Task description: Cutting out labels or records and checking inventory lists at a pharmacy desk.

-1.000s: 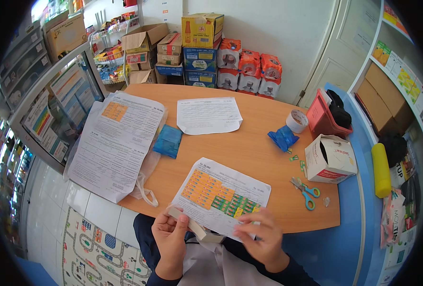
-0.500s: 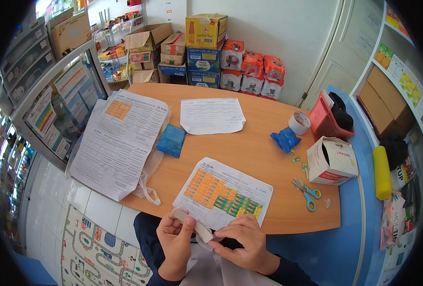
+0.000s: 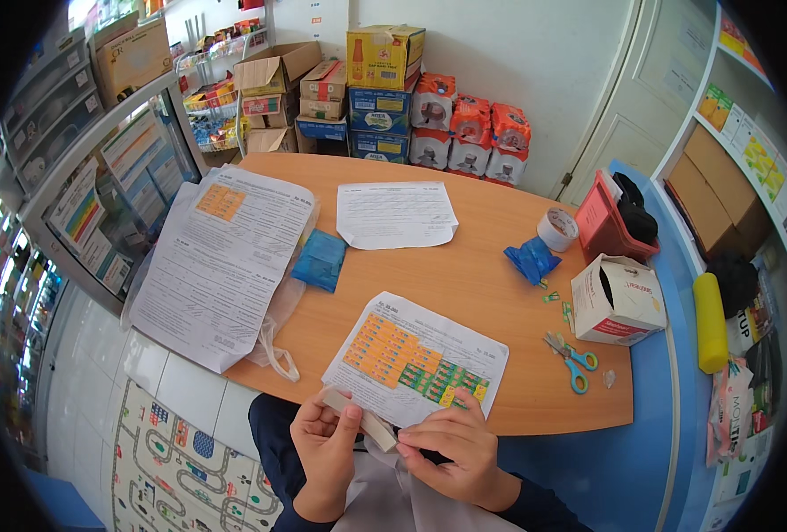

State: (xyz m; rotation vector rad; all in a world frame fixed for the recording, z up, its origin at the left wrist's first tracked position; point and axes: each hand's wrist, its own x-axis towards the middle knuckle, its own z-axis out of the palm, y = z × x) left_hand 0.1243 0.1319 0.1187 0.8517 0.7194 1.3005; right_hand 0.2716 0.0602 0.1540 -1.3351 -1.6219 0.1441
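Observation:
Over the table's near edge, my left hand grips a pale off-white roll of tape, seen edge-on, with the thumb along its near side. My right hand has its thumb and fingertips pinched at the roll's lower right end, one finger raised; what exactly sits between the tips is hidden. Just beyond my hands lies a printed sheet, covered partly by a block of orange wrapper pieces and a smaller block of green and yellow pieces.
Blue-handled scissors, a white box, a crumpled blue wrapper and another tape roll lie right. Left are large printed sheets on a plastic bag and a blue packet. Another sheet lies at the back.
The right fingers have shifted slightly at the roll's end, and one finger has lifted higher. The left hand and the sheets stay in place.

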